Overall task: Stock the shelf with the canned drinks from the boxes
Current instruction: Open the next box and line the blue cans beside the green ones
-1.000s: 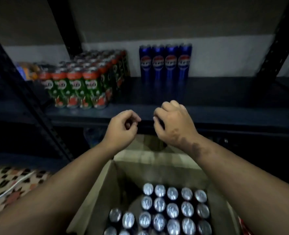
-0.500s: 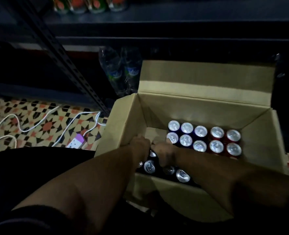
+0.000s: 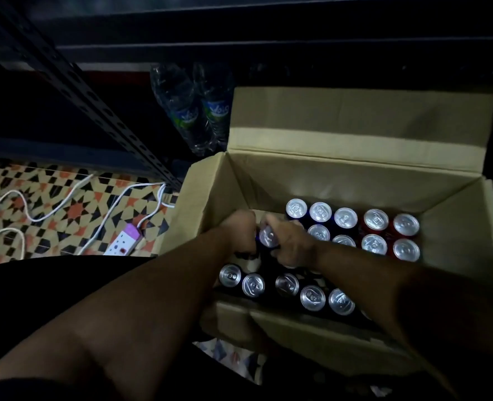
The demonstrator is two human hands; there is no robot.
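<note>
Gripping a blue can [image 3: 267, 237] between them, the left hand [image 3: 241, 233] and the right hand [image 3: 293, 241] are seen low inside the open cardboard box [image 3: 355, 175], the can's silver top showing in the gap between the two; whether the left hand's fingers are curled round this can or round another hidden beneath it cannot be told, while the right hand's fingers are wrapped against the can's side. Around the hands, upright cans are packed in rows: silver-topped dark cans [image 3: 320, 212] at the back, red cans [image 3: 376, 220] at the back right, and more cans [image 3: 312, 297] along the near wall. Behind the box, plastic water bottles [image 3: 199, 114] are stood under the dark metal shelf [image 3: 239, 33], whose slotted upright [image 3: 94, 108] slants down to the patterned floor tiles [image 3: 51, 209]. A white power strip [image 3: 122, 242] with white cables [image 3: 37, 215] is laid on the tiles left of the box
</note>
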